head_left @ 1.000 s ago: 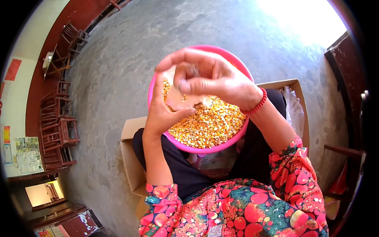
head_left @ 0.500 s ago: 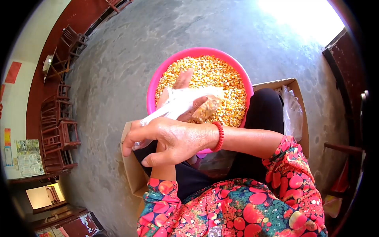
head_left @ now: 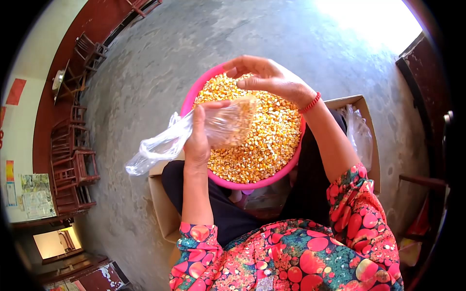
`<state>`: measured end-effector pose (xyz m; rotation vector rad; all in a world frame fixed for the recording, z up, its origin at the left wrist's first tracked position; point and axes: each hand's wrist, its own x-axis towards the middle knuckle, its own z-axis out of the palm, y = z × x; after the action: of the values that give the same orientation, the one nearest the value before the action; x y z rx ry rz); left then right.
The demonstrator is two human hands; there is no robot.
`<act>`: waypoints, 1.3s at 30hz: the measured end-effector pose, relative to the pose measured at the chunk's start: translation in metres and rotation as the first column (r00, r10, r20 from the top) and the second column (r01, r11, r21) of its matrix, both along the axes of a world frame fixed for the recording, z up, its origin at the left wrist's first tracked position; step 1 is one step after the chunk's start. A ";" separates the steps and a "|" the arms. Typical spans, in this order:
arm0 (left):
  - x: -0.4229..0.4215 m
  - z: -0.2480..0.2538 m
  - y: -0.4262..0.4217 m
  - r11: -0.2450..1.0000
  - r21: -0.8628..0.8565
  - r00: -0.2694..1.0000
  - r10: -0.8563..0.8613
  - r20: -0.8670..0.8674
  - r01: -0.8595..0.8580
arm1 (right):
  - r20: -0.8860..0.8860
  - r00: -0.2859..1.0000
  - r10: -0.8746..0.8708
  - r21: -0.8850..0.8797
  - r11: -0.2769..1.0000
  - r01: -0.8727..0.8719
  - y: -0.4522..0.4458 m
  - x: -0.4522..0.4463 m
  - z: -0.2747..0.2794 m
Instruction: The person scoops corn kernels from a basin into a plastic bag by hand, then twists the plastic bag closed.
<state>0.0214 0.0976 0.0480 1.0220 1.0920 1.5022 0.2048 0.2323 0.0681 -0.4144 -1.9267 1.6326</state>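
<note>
A pink basin (head_left: 232,185) full of yellow corn kernels (head_left: 272,140) stands in front of my lap. Over its left part, my left hand (head_left: 199,138) grips a clear plastic bag (head_left: 228,123) with kernels at its right end. The bag lies sideways, and its loose white handles (head_left: 158,148) hang out past the basin's left rim. My right hand (head_left: 264,77), with a red bead bracelet (head_left: 311,103) at the wrist, hovers above the basin's far side. Its fingers are curved and apart, with nothing between them.
A cardboard box (head_left: 162,208) shows to the left of my legs. At the right, another open box part (head_left: 361,104) holds clear plastic bags (head_left: 359,138). Wooden chairs (head_left: 73,167) line the left wall, and dark wooden furniture (head_left: 422,182) stands at the far right.
My right hand has swung from the bag's handle end at the lower left to the basin's far side. The bag in my left hand now lies sideways, its handles farther left.
</note>
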 end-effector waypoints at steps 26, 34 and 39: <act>-0.016 0.014 -0.006 0.986 0.154 0.805 0.038 -0.592 0.067 | -0.036 0.996 0.080 0.294 0.953 -0.066 -0.069 -0.062 -0.057; -0.046 -0.036 -0.047 0.974 -0.214 0.826 -0.182 -0.533 0.076 | -0.109 0.994 -0.009 0.713 0.696 0.085 -0.075 -0.061 -0.022; -0.053 -0.069 -0.066 0.934 -0.351 0.827 -0.250 -0.504 0.068 | -0.071 0.997 0.036 0.757 0.653 0.030 -0.088 -0.059 -0.009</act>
<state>-0.0317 0.0318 -0.0206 1.3073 1.5433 0.8646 0.1457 0.1447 0.0589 0.0113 -2.3232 0.6760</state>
